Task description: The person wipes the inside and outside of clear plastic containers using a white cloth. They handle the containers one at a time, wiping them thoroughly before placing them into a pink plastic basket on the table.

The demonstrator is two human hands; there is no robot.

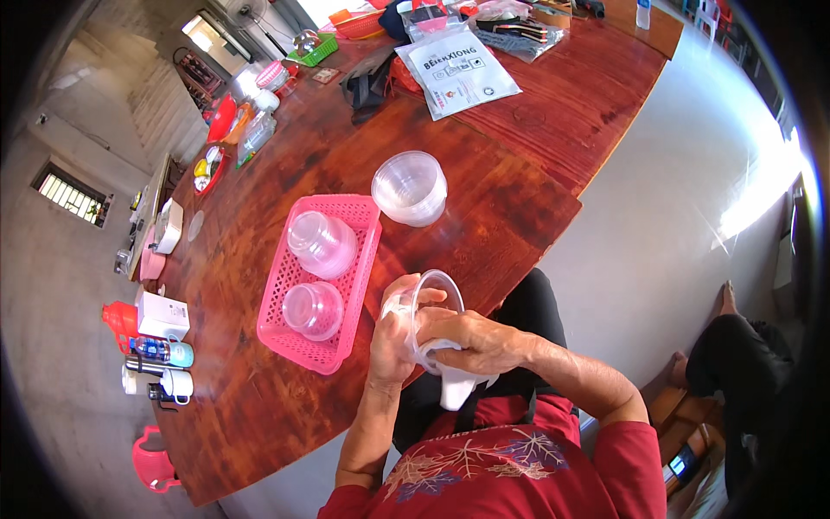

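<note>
At the table's near edge, my left hand point(391, 343) grips a clear plastic bowl point(446, 288) tilted on its side, fingers wrapped round its outside. My right hand point(474, 339) is closed on a white cloth point(456, 389) at the bowl's mouth. Part of the cloth hangs below the rim, and the right fingertips are partly hidden. To the left of my hands lies a pink perforated basket point(278, 270). Inside it, clear bowls stand upside down in two places, a far stack point(322, 244) and a near one point(313, 311). Beyond my hands stands a stack of clear bowls point(409, 190), mouths up.
A reddish-brown wooden table point(259, 424) extends away from me. A white plastic package point(456, 73) lies farther back, near a green basket point(313, 52). Mugs point(177, 385) and a white box point(162, 315) stand at the left edge. Another person's leg point(735, 359) shows at right.
</note>
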